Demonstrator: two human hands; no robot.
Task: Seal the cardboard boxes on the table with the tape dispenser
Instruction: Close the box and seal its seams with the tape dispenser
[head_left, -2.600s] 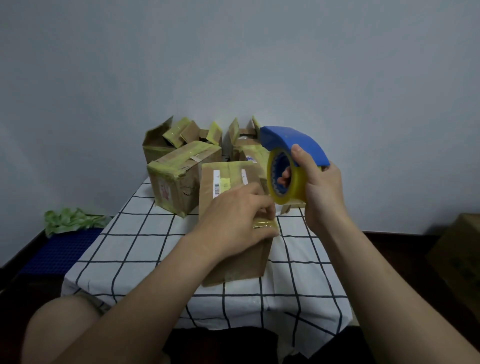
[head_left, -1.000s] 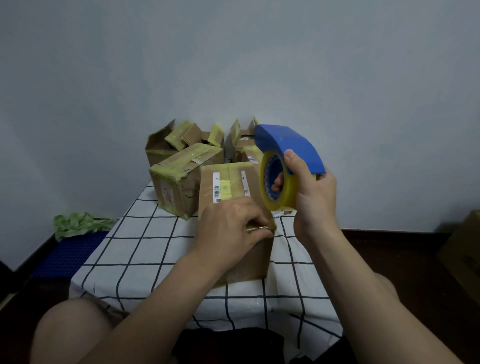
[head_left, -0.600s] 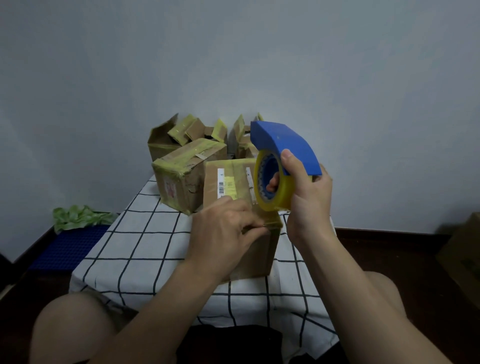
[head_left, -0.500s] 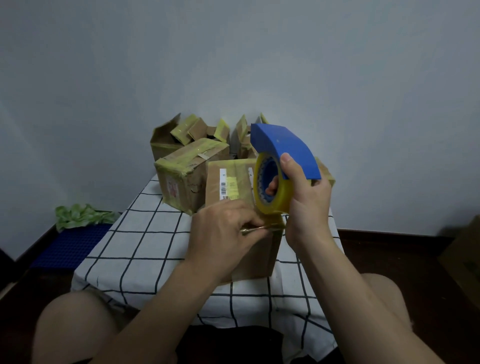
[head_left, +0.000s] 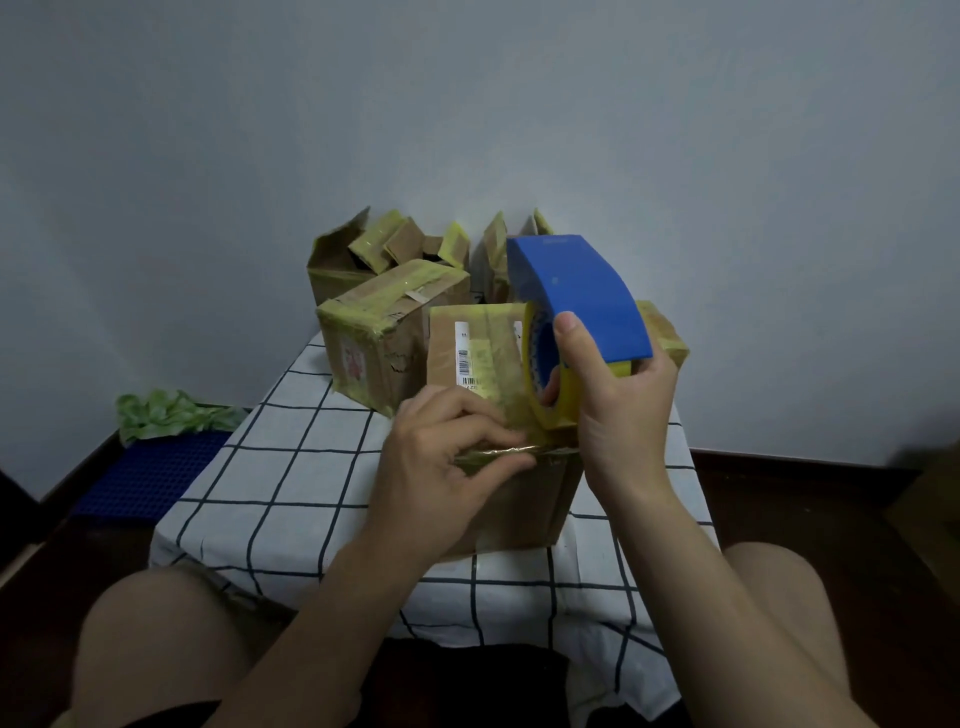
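Observation:
A brown cardboard box (head_left: 467, 343) with a barcode label and yellowish tape stands on the checked tablecloth (head_left: 291, 457) right in front of me. My right hand (head_left: 618, 410) grips a blue tape dispenser (head_left: 582, 296) carrying a yellow tape roll, held upright over the box's near top edge. My left hand (head_left: 441, 462) pinches the loose end of the tape against that near edge. The box's front face is mostly hidden behind my left hand and wrist.
Several other taped boxes stand behind: one closed box (head_left: 379, 338) at the left, an open box (head_left: 358, 254) at the back, another box (head_left: 665, 332) at the right. A green cloth (head_left: 161, 415) lies on a blue mat (head_left: 150, 478) on the floor, left. My knees flank the table.
The dispenser has come down closer to the box's near edge, and my left fingers have shifted along the tape end there. The view has tilted slightly.

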